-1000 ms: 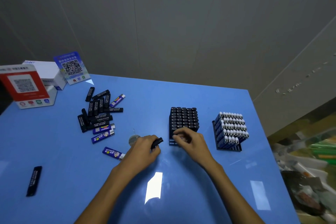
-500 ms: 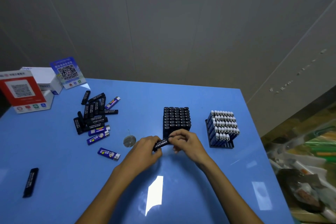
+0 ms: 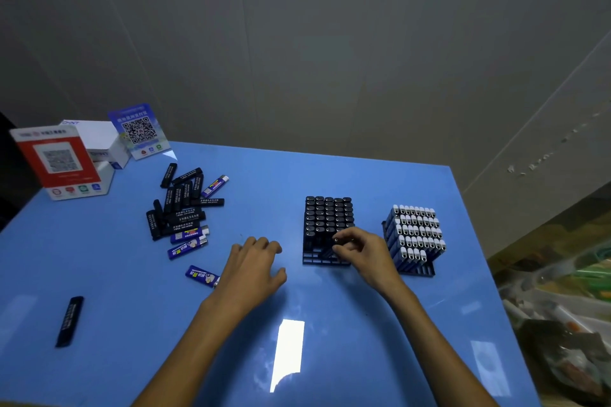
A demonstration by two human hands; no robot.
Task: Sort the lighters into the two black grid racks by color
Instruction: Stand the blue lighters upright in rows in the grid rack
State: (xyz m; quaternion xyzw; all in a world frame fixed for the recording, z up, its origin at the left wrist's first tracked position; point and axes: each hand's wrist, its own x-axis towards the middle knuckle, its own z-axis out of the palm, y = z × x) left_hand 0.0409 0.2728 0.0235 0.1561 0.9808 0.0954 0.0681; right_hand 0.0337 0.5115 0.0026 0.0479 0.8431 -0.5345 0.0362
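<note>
Two black grid racks stand on the blue table (image 3: 330, 324). The left rack (image 3: 317, 259) holds black lighters, the right rack (image 3: 418, 271) blue lighters with white tops. My right hand (image 3: 360, 249) pinches a black lighter (image 3: 337, 240) at the front right of the left rack. My left hand (image 3: 254, 266) hovers open and empty over the table left of that rack. A pile of loose black lighters (image 3: 180, 208) with a few blue ones lies at the left. One blue lighter (image 3: 201, 275) lies beside my left wrist. A single black lighter (image 3: 70, 320) lies near the front left.
QR-code stands, one red (image 3: 58, 160) and one blue (image 3: 139, 130), and a white box (image 3: 99, 139) sit at the far left corner. The table's right edge drops off to clutter (image 3: 562, 324) on the floor. A grey wall stands behind.
My left hand passed the black lighter to my right hand and drew back left, empty. My right hand carried the lighter up to the left rack's front row.
</note>
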